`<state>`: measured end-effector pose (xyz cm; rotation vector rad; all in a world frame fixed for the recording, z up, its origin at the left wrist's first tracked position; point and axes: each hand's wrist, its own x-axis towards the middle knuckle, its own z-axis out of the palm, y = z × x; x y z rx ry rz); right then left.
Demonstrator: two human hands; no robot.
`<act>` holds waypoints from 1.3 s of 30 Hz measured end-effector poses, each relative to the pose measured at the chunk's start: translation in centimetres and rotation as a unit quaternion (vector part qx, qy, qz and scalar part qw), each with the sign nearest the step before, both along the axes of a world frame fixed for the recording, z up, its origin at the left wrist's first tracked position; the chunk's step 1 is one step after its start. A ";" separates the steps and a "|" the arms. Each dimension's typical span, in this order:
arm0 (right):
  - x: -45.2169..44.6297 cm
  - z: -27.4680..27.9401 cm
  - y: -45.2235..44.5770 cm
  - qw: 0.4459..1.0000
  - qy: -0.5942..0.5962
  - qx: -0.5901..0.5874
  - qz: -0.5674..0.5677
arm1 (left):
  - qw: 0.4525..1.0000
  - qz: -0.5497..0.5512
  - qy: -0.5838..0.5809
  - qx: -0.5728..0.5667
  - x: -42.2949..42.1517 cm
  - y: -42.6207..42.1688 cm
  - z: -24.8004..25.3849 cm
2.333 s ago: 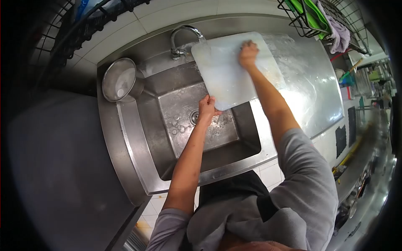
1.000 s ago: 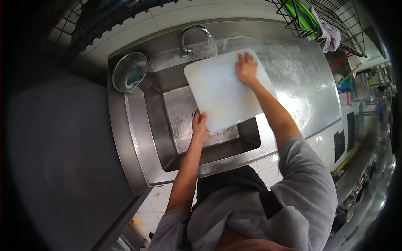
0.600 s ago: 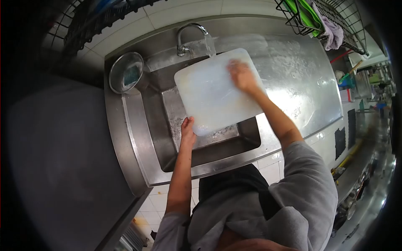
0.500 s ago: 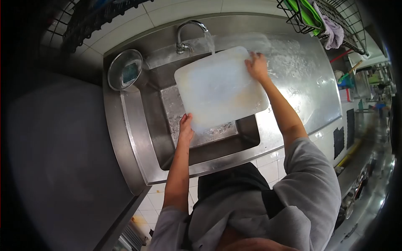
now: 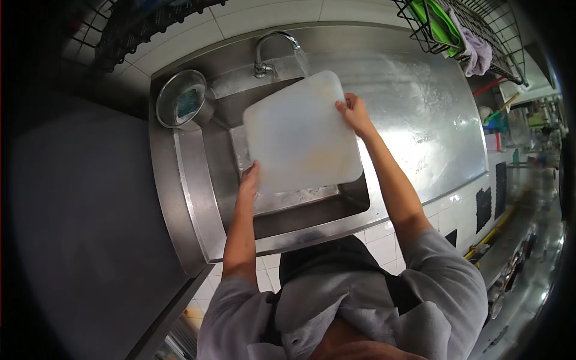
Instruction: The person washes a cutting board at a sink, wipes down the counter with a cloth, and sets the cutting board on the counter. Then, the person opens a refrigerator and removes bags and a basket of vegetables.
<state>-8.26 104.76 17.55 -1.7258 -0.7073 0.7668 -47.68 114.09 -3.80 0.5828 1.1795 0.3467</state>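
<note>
A white cutting board (image 5: 300, 135) with faint yellowish stains is held over the steel sink (image 5: 282, 231). My left hand (image 5: 249, 179) grips its lower left edge, and my right hand (image 5: 354, 114) grips its upper right edge, thumb on top. Water runs from the curved faucet (image 5: 276, 35) just behind the board's far edge. The board hides much of the sink's bottom and the drain.
A round metal bowl (image 5: 181, 99) with a dark green pad (image 5: 187, 104) stands at the sink's left corner. The wet steel counter (image 5: 426, 120) extends right. A wire rack (image 5: 480, 36) with green and lilac cloths (image 5: 477, 53) hangs at upper right.
My right hand has gone from rubbing across the board's surface to gripping its right edge. The board has moved left and nearer to me, over the sink, and has turned. My left hand moved left with it.
</note>
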 end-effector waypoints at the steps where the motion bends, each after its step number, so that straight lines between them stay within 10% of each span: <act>1: 0.9 -0.8 0.7 0.999 0.039 -0.001 0.009 | 0.999 0.006 -0.034 -0.003 -1.8 -0.4 2.9; 8: -0.2 -8.5 9.7 0.986 0.105 -0.130 -0.015 | 0.982 0.025 -0.148 0.113 -6.8 -8.4 20.3; 14: 0.1 -9.9 17.0 0.992 0.033 -0.119 -0.002 | 0.963 0.008 -0.086 0.255 -3.3 -10.5 20.5; 25: 2.7 -4.9 2.3 0.986 -0.094 -0.089 0.107 | 0.984 0.133 -0.091 0.078 -3.9 -3.9 3.7; 26: 0.9 2.7 -0.4 0.980 0.037 -0.091 0.175 | 0.988 0.113 -0.099 0.034 -2.8 -4.0 5.1; 34: 2.7 7.5 -19.4 0.992 0.114 -0.056 0.008 | 0.988 -0.100 -0.091 0.077 4.7 -7.7 15.3; 39: 7.0 6.2 -33.0 0.955 -0.018 -0.163 -0.247 | 0.949 -0.194 -0.195 0.152 15.1 -13.1 20.4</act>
